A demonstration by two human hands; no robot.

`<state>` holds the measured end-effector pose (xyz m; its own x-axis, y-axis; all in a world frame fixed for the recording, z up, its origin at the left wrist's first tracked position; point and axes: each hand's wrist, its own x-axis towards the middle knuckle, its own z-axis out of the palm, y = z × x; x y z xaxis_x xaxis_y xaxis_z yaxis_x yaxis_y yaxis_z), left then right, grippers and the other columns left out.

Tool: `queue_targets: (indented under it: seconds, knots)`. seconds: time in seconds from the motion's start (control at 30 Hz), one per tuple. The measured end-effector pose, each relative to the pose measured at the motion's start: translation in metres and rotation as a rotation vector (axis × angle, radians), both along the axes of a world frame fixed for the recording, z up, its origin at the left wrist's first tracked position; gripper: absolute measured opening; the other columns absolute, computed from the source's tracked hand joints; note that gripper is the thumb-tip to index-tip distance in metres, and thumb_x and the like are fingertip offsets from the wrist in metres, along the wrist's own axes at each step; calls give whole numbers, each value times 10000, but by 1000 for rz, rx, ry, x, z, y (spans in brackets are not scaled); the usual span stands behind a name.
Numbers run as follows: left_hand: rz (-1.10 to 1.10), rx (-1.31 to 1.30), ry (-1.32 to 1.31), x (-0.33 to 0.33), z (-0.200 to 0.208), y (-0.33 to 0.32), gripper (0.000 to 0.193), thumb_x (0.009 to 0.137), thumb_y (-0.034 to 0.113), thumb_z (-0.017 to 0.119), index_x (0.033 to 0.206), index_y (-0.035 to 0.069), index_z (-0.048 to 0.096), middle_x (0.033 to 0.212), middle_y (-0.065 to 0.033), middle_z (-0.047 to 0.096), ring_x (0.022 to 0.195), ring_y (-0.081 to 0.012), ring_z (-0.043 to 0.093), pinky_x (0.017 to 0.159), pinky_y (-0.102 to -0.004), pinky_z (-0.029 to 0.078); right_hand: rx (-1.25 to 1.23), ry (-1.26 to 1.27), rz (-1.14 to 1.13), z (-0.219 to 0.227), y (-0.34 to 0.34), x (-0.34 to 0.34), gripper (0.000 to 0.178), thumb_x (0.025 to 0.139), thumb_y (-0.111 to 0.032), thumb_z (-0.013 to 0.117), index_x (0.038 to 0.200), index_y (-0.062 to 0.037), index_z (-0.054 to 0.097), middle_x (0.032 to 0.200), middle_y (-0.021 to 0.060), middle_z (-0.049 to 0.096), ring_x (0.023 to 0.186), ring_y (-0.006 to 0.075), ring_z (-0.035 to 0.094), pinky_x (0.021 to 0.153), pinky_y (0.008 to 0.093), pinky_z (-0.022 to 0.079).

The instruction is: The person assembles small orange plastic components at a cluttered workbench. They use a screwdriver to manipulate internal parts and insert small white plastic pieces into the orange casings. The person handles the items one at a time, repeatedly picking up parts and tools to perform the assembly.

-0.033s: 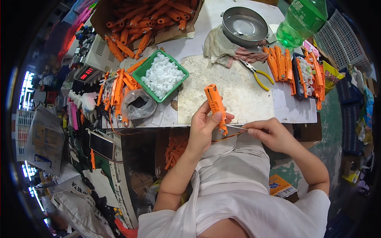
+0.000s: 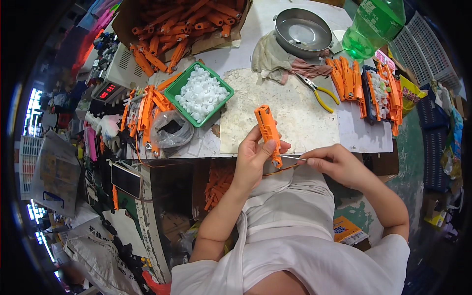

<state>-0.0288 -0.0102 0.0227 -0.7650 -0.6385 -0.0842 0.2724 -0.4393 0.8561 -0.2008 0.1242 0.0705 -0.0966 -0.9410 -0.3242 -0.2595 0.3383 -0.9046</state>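
My left hand point(image 2: 250, 160) grips a long orange plastic part point(image 2: 268, 132) and holds it upright over the front edge of the worktable point(image 2: 354, 135). My right hand point(image 2: 335, 164) pinches a thin metal tool point(image 2: 294, 158) whose tip meets the lower end of the orange part. A thin brown wire point(image 2: 282, 169) curves just under the two hands. Both hands hover above my lap, in front of a pale worn mat point(image 2: 295, 113).
A green tray of white caps point(image 2: 200, 93) sits left of the mat, with loose orange parts point(image 2: 145, 110) beside it. Behind are a cardboard box of orange parts point(image 2: 182, 19), a metal bowl point(image 2: 302, 32), a green bottle point(image 2: 373, 24) and yellow-handled pliers point(image 2: 322, 93). More orange parts point(image 2: 346, 78) lie right.
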Motion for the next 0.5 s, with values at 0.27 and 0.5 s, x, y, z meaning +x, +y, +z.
queue_targets:
  seconds: [0.27,0.5]
  knots:
    - [92,-22,-54,-7,2,5,437,913,161,595,1272,-26,427,1019,-88,570,884,-215,662,778,-313,550,-436,838,234,6,7,18,281,796,-61,584,1072,-44,636,627,72,562,473,186,533,450,298,429]
    - [189,95,51,-3,-6,-8,423,933,160,558,1296,-1,410,1029,-91,569,932,-245,651,842,-363,552,-567,898,69,-11,-2,2,332,752,-29,610,1082,-67,612,727,42,578,537,215,585,485,329,453]
